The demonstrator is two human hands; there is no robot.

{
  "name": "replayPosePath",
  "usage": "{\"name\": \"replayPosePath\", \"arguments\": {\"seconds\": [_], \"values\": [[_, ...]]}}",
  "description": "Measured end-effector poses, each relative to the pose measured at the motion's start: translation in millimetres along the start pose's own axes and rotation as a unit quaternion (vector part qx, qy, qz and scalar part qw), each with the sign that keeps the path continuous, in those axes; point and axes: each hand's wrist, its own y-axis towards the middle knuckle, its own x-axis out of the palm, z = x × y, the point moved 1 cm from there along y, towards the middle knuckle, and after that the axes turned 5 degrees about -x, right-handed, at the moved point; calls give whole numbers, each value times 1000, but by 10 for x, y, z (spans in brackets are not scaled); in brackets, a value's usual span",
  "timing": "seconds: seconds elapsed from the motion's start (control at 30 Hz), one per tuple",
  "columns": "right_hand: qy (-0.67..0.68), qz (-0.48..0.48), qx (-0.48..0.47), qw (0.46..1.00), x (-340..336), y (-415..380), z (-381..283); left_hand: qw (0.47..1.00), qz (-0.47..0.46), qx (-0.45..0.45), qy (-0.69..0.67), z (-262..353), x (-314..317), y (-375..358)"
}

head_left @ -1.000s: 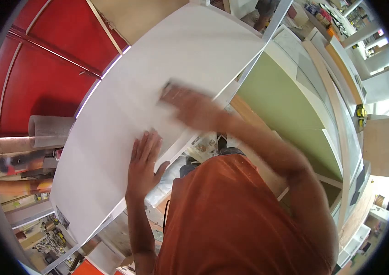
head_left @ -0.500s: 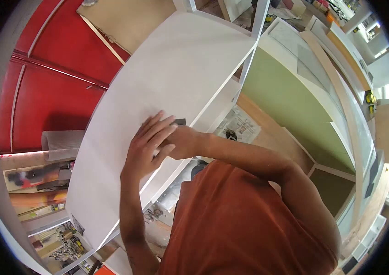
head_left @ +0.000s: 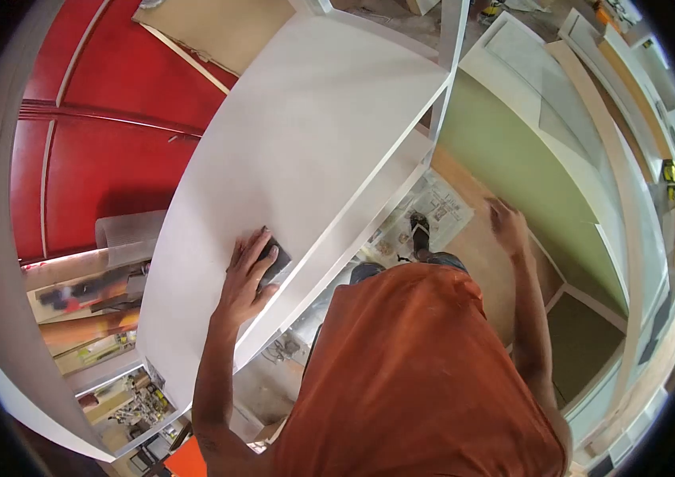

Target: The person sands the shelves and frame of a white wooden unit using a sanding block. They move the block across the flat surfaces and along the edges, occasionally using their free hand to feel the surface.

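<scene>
We've got our left hand (head_left: 247,280) low on the white panel (head_left: 297,127), fingers partly spread and curled onto a dark block (head_left: 278,262). Our right hand (head_left: 510,228) hangs clear, fingers loosely bent, nothing seen in them. The panel looks mostly even; how much is finished or left, we can't tell.

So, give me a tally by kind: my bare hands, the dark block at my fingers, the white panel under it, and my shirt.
Hands: 2, left hand and right hand
Dark block: 1
White panel: 1
Shirt: 1
Total: 5
</scene>
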Motion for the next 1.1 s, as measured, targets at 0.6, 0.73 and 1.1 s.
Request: {"name": "replayPosePath", "arguments": {"seconds": [0.6, 0.73, 1.1], "values": [[366, -104, 234, 895, 2425, -2294, 1818, 990, -43, -109, 77, 841, 148, 905], [404, -91, 549, 726, 2028, -2150, 1668, 991, -18, -96, 94, 858, 202, 1184], [430, -154, 406, 792, 1872, -551, 1303, 986, 85, -145, -1, 1040, 167, 1629]]}}
